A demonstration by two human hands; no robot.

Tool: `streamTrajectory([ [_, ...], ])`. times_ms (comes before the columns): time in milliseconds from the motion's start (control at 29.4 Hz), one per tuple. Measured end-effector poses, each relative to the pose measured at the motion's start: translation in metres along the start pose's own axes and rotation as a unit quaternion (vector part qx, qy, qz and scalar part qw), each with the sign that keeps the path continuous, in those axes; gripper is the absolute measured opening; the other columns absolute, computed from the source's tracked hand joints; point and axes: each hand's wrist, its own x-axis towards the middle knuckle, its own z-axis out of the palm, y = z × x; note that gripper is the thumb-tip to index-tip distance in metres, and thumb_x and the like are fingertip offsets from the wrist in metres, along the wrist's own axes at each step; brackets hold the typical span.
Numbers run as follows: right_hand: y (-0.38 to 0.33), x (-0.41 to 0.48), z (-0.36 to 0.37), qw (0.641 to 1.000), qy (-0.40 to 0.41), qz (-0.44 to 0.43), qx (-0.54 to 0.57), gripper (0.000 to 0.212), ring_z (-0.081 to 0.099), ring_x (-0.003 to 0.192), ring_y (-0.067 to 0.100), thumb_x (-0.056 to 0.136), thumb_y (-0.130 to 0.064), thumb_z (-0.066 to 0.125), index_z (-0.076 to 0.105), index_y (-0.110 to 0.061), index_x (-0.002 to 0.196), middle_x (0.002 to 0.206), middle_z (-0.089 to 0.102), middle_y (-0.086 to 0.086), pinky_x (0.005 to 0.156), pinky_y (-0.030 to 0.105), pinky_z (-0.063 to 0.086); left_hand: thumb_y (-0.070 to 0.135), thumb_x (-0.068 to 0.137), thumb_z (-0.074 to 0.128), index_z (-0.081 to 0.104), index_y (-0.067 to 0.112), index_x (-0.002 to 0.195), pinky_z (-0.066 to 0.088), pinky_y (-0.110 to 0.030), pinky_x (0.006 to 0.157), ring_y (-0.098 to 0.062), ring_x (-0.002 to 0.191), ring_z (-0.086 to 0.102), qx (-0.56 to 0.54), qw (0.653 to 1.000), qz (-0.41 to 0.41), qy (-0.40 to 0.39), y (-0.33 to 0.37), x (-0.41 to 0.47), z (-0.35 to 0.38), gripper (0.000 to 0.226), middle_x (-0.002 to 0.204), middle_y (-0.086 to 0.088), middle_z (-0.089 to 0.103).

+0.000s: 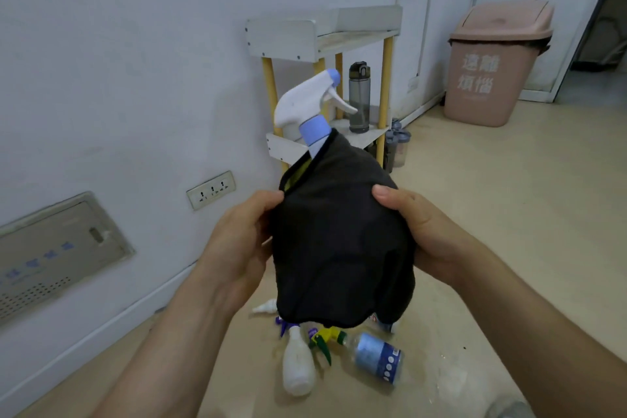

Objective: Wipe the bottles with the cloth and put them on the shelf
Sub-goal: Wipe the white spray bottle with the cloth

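A spray bottle (314, 107) with a white trigger head and a light blue collar is held up in front of me, its body wrapped in a dark cloth (342, 234). My left hand (244, 241) grips the wrapped bottle from the left side. My right hand (424, 231) grips the cloth from the right, thumb on top. Behind stands a small white shelf (288, 41) on yellow legs against the wall, with a grey water bottle (359, 98) on its lower level. On the floor below lie a white bottle (298, 366) and a clear bottle with a blue label (378, 358).
More spray bottles with purple and green-yellow triggers (325, 338) lie on the floor under the cloth. Grey-lidded cups (397, 146) stand beside the shelf. A pink bin (492, 64) is at the back right. A wall socket (211, 190) and a metal panel (57, 248) are on the left wall.
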Motion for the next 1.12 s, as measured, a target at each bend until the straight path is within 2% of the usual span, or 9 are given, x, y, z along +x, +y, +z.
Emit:
streamTrajectory([
  [136, 0.000, -0.004, 0.004, 0.999, -0.024, 0.027, -0.019, 0.054, 0.071, 0.101, 0.020, 0.074, -0.043, 0.074, 0.067, -0.009, 0.116, 0.112, 0.074, 0.008, 0.084, 0.029, 0.055, 0.018, 0.079, 0.065, 0.067, 0.013, 0.084, 0.046, -0.030, 0.071, -0.014, 0.078, 0.061, -0.015, 0.996, -0.001, -0.087, -0.004, -0.010, 0.006, 0.007, 0.079, 0.001, 0.067],
  [340, 0.018, -0.001, 0.020, 0.999, -0.036, 0.023, 0.028, 0.055, 0.068, 0.110, 0.023, 0.089, -0.048, 0.054, 0.068, -0.004, 0.118, 0.115, 0.073, 0.009, 0.098, 0.035, 0.051, 0.021, 0.075, 0.073, 0.057, 0.011, 0.124, 0.057, -0.023, 0.074, -0.020, 0.101, 0.071, -0.054, 0.994, 0.044, -0.085, -0.008, -0.010, 0.015, 0.053, 0.114, -0.008, 0.072],
  [408, 0.019, 0.000, 0.018, 0.994, 0.007, -0.009, -0.113, 0.045, 0.069, 0.106, 0.022, 0.100, -0.044, 0.046, 0.071, -0.008, 0.110, 0.108, 0.075, 0.007, 0.096, 0.036, 0.052, 0.020, 0.079, 0.074, 0.064, 0.010, 0.118, 0.057, -0.022, 0.068, -0.018, 0.094, 0.073, -0.003, 0.997, 0.043, -0.068, -0.010, -0.011, 0.017, 0.041, 0.105, -0.005, 0.075],
  [545, 0.015, 0.002, 0.025, 0.899, 0.110, -0.087, -0.415, 0.052, 0.058, 0.114, 0.025, 0.088, -0.058, 0.037, 0.059, -0.021, 0.118, 0.118, 0.063, 0.008, 0.098, 0.047, 0.048, 0.016, 0.079, 0.079, 0.071, 0.018, 0.101, 0.059, -0.032, 0.071, -0.017, 0.083, 0.074, 0.088, 0.992, 0.087, 0.020, -0.027, -0.012, 0.029, 0.023, 0.088, 0.003, 0.077],
  [613, 0.015, 0.004, 0.031, 0.928, 0.136, -0.083, -0.337, 0.071, 0.055, 0.120, 0.025, 0.073, -0.069, 0.037, 0.049, -0.030, 0.131, 0.128, 0.057, 0.008, 0.102, 0.049, 0.046, 0.015, 0.080, 0.078, 0.072, 0.021, 0.097, 0.060, -0.033, 0.071, -0.013, 0.080, 0.073, 0.090, 0.989, 0.109, 0.043, -0.032, -0.013, 0.036, 0.019, 0.086, 0.006, 0.076],
  [715, 0.017, 0.001, 0.041, 0.971, 0.070, -0.047, -0.225, 0.061, 0.062, 0.111, 0.016, 0.078, -0.074, 0.050, 0.047, -0.041, 0.129, 0.121, 0.063, -0.004, 0.099, 0.044, 0.050, 0.021, 0.084, 0.075, 0.073, 0.032, 0.099, 0.059, -0.033, 0.075, -0.007, 0.082, 0.072, 0.179, 0.970, 0.162, 0.030, -0.036, -0.011, 0.038, 0.018, 0.087, 0.012, 0.075],
  [885, 0.023, 0.000, 0.039, 0.998, 0.025, 0.062, -0.019, 0.102, 0.062, 0.117, 0.018, 0.069, -0.076, 0.067, 0.021, -0.039, 0.153, 0.141, 0.055, -0.005, 0.097, 0.043, 0.054, 0.009, 0.093, 0.060, 0.068, 0.025, 0.118, 0.056, -0.031, 0.086, -0.015, 0.098, 0.071, 0.154, 0.974, 0.086, -0.139, -0.028, -0.014, 0.036, 0.030, 0.104, 0.002, 0.075],
  [987, 0.024, 0.001, 0.037, 0.999, 0.037, 0.027, 0.012, 0.066, 0.064, 0.115, 0.017, 0.081, -0.064, 0.066, 0.050, -0.037, 0.138, 0.132, 0.063, -0.003, 0.103, 0.041, 0.050, 0.024, 0.097, 0.053, 0.067, 0.027, 0.121, 0.052, -0.030, 0.095, -0.011, 0.108, 0.068, 0.075, 0.985, 0.046, -0.146, -0.027, -0.011, 0.035, 0.027, 0.113, 0.005, 0.073],
  [1123, 0.018, -0.007, 0.040, 0.997, -0.010, 0.014, 0.069, 0.036, 0.069, 0.107, 0.017, 0.096, -0.039, 0.058, 0.060, -0.030, 0.131, 0.116, 0.073, -0.001, 0.099, 0.034, 0.052, 0.037, 0.100, 0.041, 0.051, 0.033, 0.138, 0.042, -0.004, 0.093, 0.015, 0.112, 0.055, 0.166, 0.968, 0.127, -0.137, -0.025, -0.013, 0.036, 0.039, 0.122, 0.029, 0.060],
])
